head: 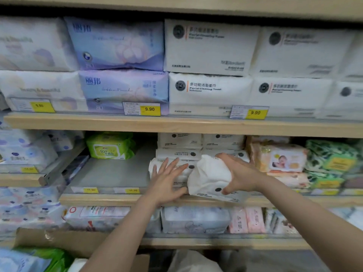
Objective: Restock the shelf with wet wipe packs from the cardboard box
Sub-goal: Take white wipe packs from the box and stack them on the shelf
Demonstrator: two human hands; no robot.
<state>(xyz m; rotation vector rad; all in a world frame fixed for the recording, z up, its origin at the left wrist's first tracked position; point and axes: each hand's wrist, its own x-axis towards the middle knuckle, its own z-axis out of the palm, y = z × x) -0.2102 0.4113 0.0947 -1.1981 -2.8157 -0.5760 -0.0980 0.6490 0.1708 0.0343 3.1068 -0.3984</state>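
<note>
Right hand (238, 174) gripping white wipe pack (209, 176) at front edge of middle shelf (121, 199), left hand (167, 178) flat with fingers spread against stacked white packs (176, 154) just beside, green pack (111, 146) further left, cardboard box (59, 242) below left.

I see yellow price tags (150, 109) along the upper board's front edge, lavender tissue packs (117, 44) stacked above, baby-picture pack (280, 158) at right.
</note>
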